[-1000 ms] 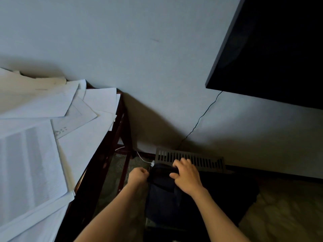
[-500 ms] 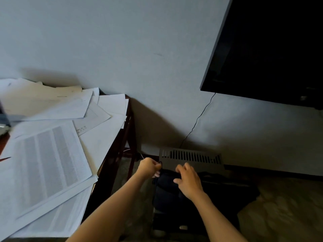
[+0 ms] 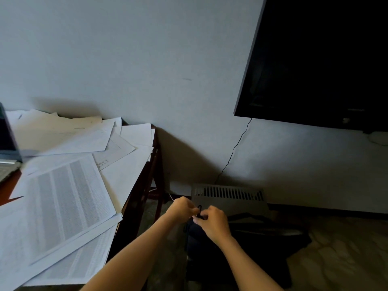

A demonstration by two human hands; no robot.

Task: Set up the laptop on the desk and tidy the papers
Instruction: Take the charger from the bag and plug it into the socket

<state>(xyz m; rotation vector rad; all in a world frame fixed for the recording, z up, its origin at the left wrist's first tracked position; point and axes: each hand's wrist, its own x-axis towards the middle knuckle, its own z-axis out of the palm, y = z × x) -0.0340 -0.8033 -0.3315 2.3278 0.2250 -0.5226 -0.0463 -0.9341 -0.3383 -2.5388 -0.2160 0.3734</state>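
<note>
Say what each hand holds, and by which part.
Left hand and right hand seem to pinch a small dark loop at the dark bag's top edge.

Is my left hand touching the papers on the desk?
Apart. The head view shows the left hand low at the dark bag, with the dark desk frame between it and the papers.

Your laptop [image 3: 6, 152] stands open at the tabletop's [image 3: 8, 192] far left, screen dark. Loose white papers [image 3: 63, 202] lie overlapping beside it, some overhanging the edge.

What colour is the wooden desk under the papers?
The wooden desk is dark reddish brown; head view.
</note>
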